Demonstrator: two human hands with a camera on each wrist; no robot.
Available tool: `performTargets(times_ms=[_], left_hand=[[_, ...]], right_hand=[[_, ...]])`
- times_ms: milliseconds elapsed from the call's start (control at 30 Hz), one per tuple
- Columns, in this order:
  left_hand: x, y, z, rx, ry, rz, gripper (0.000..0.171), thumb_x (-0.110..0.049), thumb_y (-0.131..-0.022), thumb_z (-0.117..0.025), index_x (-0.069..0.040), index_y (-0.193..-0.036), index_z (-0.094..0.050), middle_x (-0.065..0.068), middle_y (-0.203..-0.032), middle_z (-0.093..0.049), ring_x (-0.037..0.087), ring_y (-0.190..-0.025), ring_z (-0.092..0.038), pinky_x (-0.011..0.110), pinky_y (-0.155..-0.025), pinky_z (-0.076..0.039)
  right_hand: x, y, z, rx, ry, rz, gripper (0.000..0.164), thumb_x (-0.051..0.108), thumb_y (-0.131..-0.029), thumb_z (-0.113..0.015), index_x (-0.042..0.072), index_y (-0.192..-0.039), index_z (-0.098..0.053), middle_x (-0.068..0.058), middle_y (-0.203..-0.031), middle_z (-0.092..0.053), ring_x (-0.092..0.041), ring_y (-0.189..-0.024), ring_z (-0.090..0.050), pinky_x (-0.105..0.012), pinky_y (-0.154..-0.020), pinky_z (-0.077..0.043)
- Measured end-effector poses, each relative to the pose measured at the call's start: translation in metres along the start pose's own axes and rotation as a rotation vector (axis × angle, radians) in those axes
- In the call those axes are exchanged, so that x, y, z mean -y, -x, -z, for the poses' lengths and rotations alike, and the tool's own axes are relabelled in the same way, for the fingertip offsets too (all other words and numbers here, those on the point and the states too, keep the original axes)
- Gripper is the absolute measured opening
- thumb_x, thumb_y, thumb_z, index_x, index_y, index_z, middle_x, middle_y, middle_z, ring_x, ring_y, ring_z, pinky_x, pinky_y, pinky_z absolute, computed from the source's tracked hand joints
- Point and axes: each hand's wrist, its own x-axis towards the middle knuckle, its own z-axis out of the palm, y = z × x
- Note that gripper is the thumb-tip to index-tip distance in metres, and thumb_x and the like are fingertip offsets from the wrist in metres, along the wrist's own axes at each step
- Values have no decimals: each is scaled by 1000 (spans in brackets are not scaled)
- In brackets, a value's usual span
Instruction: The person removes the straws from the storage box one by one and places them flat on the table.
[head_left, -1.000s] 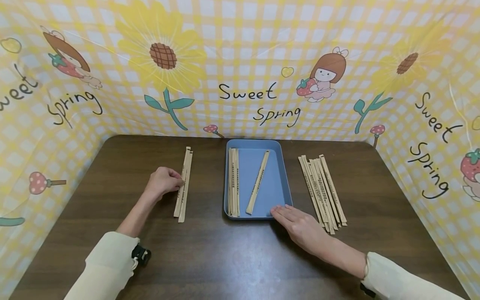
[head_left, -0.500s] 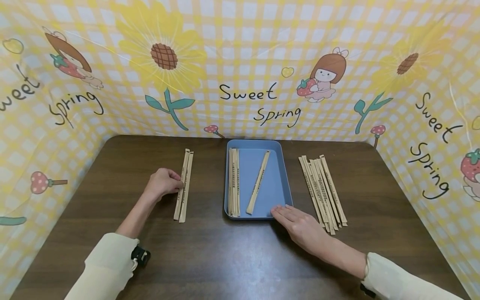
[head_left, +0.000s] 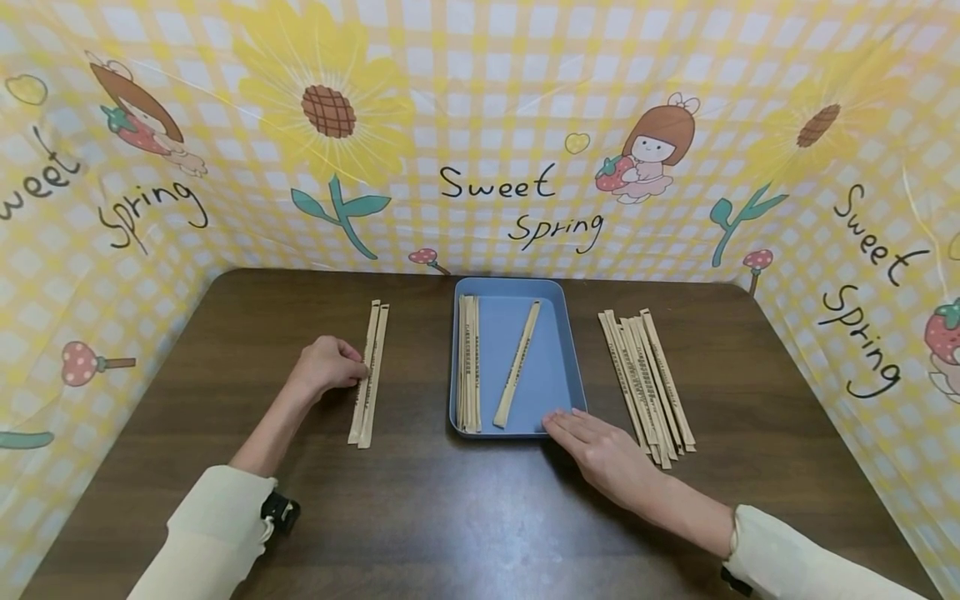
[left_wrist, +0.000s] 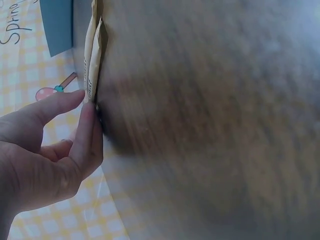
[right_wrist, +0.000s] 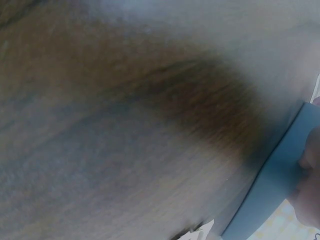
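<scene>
Two slim, paper-wrapped sticks (head_left: 370, 383) with printed text lie side by side on the table, left of a blue tray (head_left: 551, 358). My left hand (head_left: 324, 365) pinches the left one near its middle between thumb and index finger; in the left wrist view the fingertips (left_wrist: 88, 109) meet at the wrapper. Inside the tray, a bundle of several such sticks (head_left: 468, 367) lies along the left wall, and one single stick (head_left: 517, 365) lies slanted. My right hand (head_left: 596, 454) rests with extended fingers on the tray's near right corner.
Right of the tray, several more paper-wrapped sticks (head_left: 647, 387) lie in a loose, fanned pile close to my right forearm. The brown wooden table (head_left: 420, 517) is bounded at the back and sides by a yellow checked cloth (head_left: 495, 100).
The left stick of the pair has slid slightly toward me, so the two far ends are more even. The right one has shifted slightly right. My right hand and the tray hold still.
</scene>
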Motion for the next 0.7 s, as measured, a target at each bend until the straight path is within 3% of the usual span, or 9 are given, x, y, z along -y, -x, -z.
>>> performTargets(times_ms=[200,300,467,600,700], left_hand=[[-6,-1,1,-43,-21,-49,26,-12,-88,-71,9,-104,-68,20,-100,-70,19,-78,-72,33,-75,-61],[-15,-2,-1,-32,3,-90,29,-13,-91,-67,9,-110,-69,20,-100,-72,23,-85,-72,35,-78,-60],[-35,-2,-11,71,139,-132,32,-10,-96,-62,14,-116,-66,26,-111,-69,21,-90,-71,31,-82,-59],[-52,-3,-20,177,269,-92,34,-8,-99,-60,17,-121,-62,31,-123,-61,19,-91,-71,33,-89,-56],[-62,-5,-28,222,308,-69,36,-11,-99,-61,15,-124,-61,30,-125,-61,16,-89,-70,36,-93,-54]], right_hand=[[0,0,0,2,-2,-2,43,2,-100,-30,-8,-122,-65,-19,-117,-69,-29,-108,-67,-46,-90,-56],[0,0,0,1,-2,-4,43,1,-99,-31,-8,-123,-65,-19,-117,-69,-28,-108,-67,-46,-91,-56],[0,0,0,-1,-4,-3,43,2,-101,-29,-8,-122,-65,-19,-117,-69,-29,-108,-67,-46,-91,-56],[0,1,-1,6,-7,-6,46,4,-104,-25,-7,-123,-65,-19,-118,-69,-28,-109,-67,-45,-92,-55],[0,1,-1,9,-9,-8,47,6,-105,-23,-7,-123,-65,-19,-118,-69,-28,-109,-67,-45,-93,-55]])
